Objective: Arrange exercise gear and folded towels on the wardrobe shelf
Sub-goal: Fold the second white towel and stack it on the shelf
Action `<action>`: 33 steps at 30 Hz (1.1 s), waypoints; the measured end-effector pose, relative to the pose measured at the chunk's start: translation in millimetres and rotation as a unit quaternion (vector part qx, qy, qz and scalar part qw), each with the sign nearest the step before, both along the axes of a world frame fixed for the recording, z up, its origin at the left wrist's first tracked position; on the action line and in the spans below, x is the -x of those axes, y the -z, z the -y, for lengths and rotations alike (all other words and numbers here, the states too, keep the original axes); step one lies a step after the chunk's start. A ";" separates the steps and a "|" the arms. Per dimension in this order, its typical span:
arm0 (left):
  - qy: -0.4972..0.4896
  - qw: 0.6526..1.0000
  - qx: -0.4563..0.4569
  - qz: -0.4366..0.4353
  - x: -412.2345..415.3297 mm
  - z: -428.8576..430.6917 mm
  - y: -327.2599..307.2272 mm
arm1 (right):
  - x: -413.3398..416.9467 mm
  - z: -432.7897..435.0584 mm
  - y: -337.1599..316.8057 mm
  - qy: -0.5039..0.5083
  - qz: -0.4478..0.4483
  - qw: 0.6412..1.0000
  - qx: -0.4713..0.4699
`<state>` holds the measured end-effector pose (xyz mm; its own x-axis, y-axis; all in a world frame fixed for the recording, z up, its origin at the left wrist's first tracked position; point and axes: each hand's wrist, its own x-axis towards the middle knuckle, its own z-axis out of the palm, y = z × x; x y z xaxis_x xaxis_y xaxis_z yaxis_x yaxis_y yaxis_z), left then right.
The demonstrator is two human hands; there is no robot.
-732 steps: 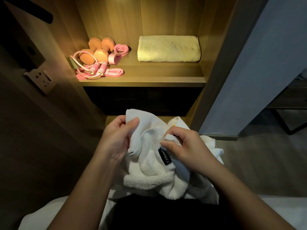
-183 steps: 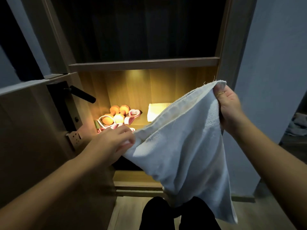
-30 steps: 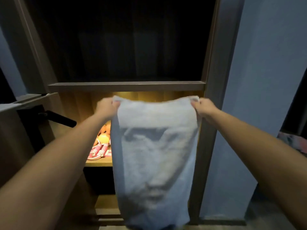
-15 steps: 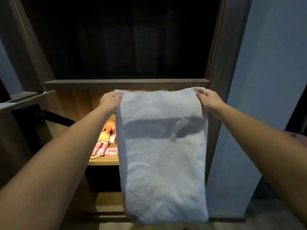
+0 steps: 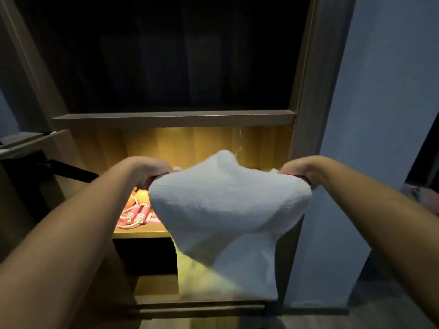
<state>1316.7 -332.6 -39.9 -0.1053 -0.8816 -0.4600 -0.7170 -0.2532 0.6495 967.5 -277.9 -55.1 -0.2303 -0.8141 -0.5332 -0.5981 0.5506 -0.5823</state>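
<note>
wardrobe shelf [image 5: 140, 232] glows at 12 o'clock; left hand [image 5: 152, 171] and right hand [image 5: 297, 171] grip corners of a likely soft, light towel [image 5: 225, 203].

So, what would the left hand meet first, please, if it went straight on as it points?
Probably the lit shelf's wooden back panel; the left hand, gripping the white towel, looks higher than the orange dumbbells, though depth is unclear.

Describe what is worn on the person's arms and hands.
Nothing worn shows. The left arm and right arm are bare to the frame edge: no sleeves, watch or bracelet. The left hand and right hand are ungloved; the towel hides most fingers, so rings cannot be ruled out.
</note>
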 end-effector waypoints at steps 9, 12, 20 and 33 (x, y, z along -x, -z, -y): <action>-0.078 0.975 0.175 -0.112 -3.8 21.7 13.3 | 0.5 10.6 2.5 0.046 0.048 0.986 0.153; -0.005 0.997 -0.077 -0.017 -20.7 3.2 26.7 | 6.6 -7.3 18.4 -0.038 0.056 0.994 -0.086; -0.134 0.906 0.394 -0.075 0.1 20.5 -5.2 | -2.1 26.9 -24.2 0.049 -0.014 0.906 0.420; -0.136 0.945 0.284 -0.089 -8.1 14.2 -3.6 | -12.8 22.1 -5.8 0.097 -0.030 0.942 0.320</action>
